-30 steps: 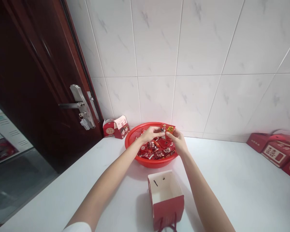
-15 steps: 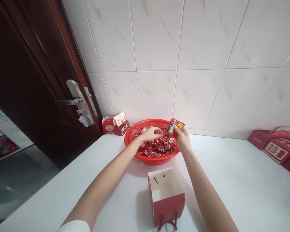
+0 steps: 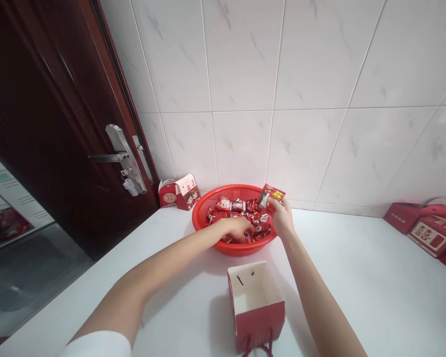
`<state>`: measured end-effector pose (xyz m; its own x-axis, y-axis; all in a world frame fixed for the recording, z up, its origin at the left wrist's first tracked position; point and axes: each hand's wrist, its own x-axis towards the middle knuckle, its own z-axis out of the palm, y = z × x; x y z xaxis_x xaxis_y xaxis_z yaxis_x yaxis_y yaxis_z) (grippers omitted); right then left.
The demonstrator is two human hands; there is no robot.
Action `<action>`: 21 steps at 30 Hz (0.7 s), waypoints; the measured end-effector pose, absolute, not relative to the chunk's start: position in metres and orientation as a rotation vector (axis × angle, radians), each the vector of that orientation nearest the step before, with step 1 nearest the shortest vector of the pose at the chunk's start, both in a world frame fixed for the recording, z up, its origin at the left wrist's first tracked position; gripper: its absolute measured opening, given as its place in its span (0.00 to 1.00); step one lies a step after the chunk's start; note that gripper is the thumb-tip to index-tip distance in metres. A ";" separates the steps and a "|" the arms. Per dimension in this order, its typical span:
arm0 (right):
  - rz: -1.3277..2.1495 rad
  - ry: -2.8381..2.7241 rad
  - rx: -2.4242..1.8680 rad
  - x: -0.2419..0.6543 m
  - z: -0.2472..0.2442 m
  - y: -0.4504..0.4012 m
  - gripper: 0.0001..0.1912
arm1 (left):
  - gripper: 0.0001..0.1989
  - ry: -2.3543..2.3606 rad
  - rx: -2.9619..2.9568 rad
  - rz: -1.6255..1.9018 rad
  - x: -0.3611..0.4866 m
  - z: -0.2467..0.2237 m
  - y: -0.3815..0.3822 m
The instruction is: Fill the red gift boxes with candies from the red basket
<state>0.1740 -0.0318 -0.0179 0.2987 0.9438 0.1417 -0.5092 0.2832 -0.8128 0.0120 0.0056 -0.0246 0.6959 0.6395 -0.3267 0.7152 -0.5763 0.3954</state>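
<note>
My left hand [image 3: 238, 228] is down in a red plastic basket [image 3: 241, 250] of red-wrapped candies [image 3: 225, 204]. Its fingers are curled round a wrapped candy [image 3: 247, 236] near the basket's front side. Over the right rim, my right hand [image 3: 282, 217] pinches a flat red packet [image 3: 270, 195] with yellow lettering. In front of the basket stands a dark red gift box [image 3: 259, 320], its top open and its white inside showing. A cord handle hangs at the box's near side.
Two small red boxes, one printed with cartoon figures [image 3: 188, 192], stand by the wall at the back left. More red gift boxes [image 3: 429, 233] are at the right edge of the white table [image 3: 342, 263]. A brown door [image 3: 70, 99] with a lever handle is on the left.
My left hand has moved down and nearer to me within the basket, and its fingers have closed among the candies. The right hand still holds the packet in about the same place.
</note>
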 end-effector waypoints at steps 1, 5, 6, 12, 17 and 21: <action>1.093 -0.714 -0.738 0.174 -0.018 -0.032 0.14 | 0.19 1.037 2.395 -0.123 0.010 -0.023 0.007; 1.101 -0.727 -0.738 0.175 -0.020 -0.030 0.13 | 0.16 1.030 2.353 0.398 0.001 -0.013 0.017; 1.100 -0.733 -0.738 0.176 -0.020 -0.029 0.12 | 0.16 1.039 2.300 0.520 -0.001 -0.010 0.019; 1.106 -0.731 -0.744 0.175 -0.020 -0.029 0.12 | 0.33 1.021 1.932 0.867 -0.008 0.003 0.026; 1.119 -0.738 -0.726 0.174 -0.019 -0.030 0.13 | 0.39 1.007 1.865 0.925 -0.015 0.011 0.024; 1.107 -0.743 -0.724 0.174 -0.019 -0.029 0.13 | 0.37 1.046 1.839 0.934 -0.021 0.011 0.030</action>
<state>0.1741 -0.0286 -0.0188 0.2695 0.9497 0.1593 -0.5076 0.2807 -0.8146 -0.0211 0.0305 0.0114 0.3837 0.9004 0.2050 0.3049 -0.3331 0.8922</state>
